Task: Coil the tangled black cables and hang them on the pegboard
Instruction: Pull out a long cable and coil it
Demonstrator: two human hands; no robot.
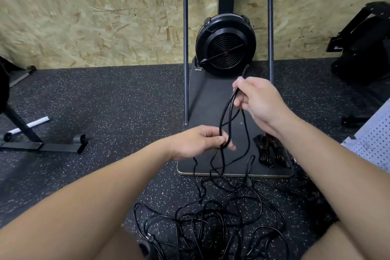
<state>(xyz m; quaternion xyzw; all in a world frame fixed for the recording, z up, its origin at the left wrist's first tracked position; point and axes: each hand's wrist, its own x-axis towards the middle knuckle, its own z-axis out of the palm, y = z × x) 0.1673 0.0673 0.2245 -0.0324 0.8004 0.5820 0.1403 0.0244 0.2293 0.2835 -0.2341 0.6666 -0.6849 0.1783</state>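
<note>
Two hands hold a black cable above the black platform.

The right hand (256, 101) pinches the top of a black cable (225, 116) loop over the platform (202, 101); the left hand (200, 140) grips its lower bend; the tangled cables (221, 221) lie on the speckled floor (116, 101) before the platform; two coiled bundles (271, 152) rest on its right side.

- Black rubber floor flecked with white (118, 99), meeting a chipboard wall.
- Tangled heap of thin black cables (221, 224), loose on the floor.
- Flat black machine baseboard with pale edge (211, 99), bearing two coiled black cable bundles (271, 151) near its right front corner.
- Black metal stand foot (42, 145), left.
- White perforated pegboard panel (373, 139), right edge.
</note>
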